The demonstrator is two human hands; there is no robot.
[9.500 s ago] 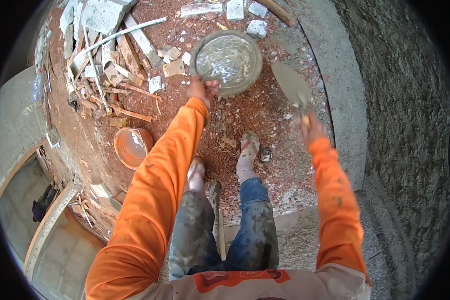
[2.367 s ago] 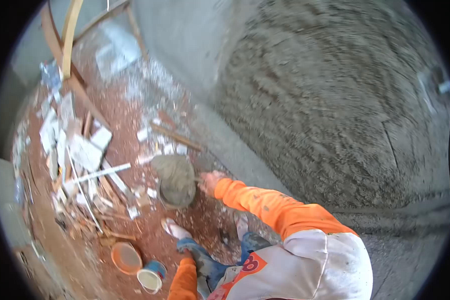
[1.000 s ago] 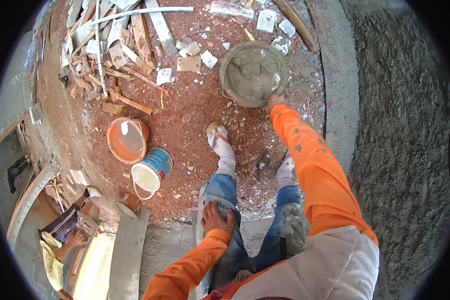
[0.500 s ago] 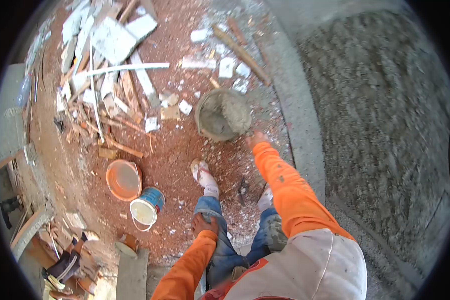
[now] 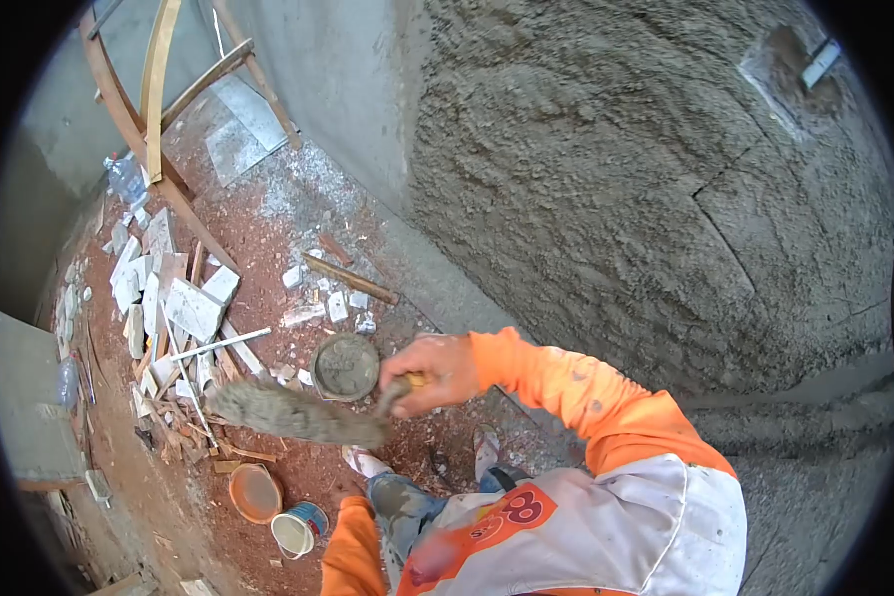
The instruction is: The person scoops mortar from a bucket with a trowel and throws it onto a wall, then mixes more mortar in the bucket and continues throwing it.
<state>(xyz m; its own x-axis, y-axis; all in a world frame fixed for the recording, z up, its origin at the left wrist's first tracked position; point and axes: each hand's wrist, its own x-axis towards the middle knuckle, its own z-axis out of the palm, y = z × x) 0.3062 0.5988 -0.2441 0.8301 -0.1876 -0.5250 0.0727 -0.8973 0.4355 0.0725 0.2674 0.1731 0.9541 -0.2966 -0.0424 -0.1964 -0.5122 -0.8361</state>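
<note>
My right hand (image 5: 435, 370) grips the handle of a trowel (image 5: 298, 415) whose blade carries a load of wet grey mortar, held level above the ground to my left. Just behind the blade, a round pan (image 5: 346, 366) with mortar in it sits on the red dirt. A rough, freshly plastered wall (image 5: 616, 199) rises right in front of me. Of my left arm only the orange sleeve (image 5: 353, 551) shows clearly, low by my knee. A pinkish blur beside it may be the left hand, and its fingers cannot be made out.
An orange bucket (image 5: 255, 492) and a blue-and-white bucket (image 5: 298, 531) stand by my feet. A heap of broken tiles, wood strips and a white pipe (image 5: 174, 318) lies to the left. Wooden frame pieces (image 5: 149, 99) lean against the smooth wall at the back left.
My right hand has lifted out of the pan with a trowel full of mortar. My head has tilted up toward the plastered wall, and the left hand on my knee has slipped from clear view.
</note>
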